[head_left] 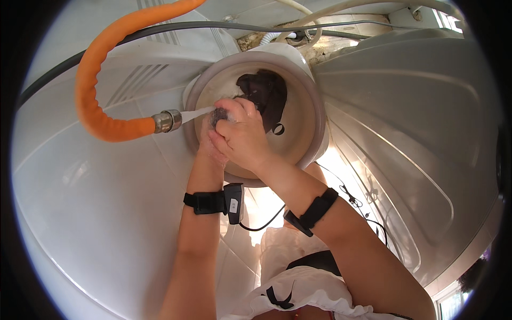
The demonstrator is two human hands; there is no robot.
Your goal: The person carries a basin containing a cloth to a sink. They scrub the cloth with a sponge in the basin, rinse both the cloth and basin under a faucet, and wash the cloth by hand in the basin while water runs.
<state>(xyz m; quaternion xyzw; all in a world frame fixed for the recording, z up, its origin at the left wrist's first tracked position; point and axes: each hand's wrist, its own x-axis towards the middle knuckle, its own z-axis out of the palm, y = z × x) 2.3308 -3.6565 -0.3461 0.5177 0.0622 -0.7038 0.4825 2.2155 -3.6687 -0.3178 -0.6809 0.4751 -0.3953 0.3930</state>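
Water runs from the metal end of an orange flexible spout [116,130] onto both hands, over a round basin [316,108]. My left hand [210,138] is wet and bears a bunched dark wet cloth [219,116]. Pressed over it from the right, my right hand [243,134] has its fingers curled on the same cloth. Dark fabric [266,94] spreads from behind the right hand into the basin; whether it is one piece with the bunched part is hidden. A small dark ring-shaped thing [279,129] lies beside the fabric's lower edge.
A white tiled wall [100,192] rises on the left. A large grey moulded plastic surface [400,120] stands close on the right. A dark hose [188,26] and beige hoses [340,9] cross behind the basin. Thin black cables [352,198] hang at the lower right.
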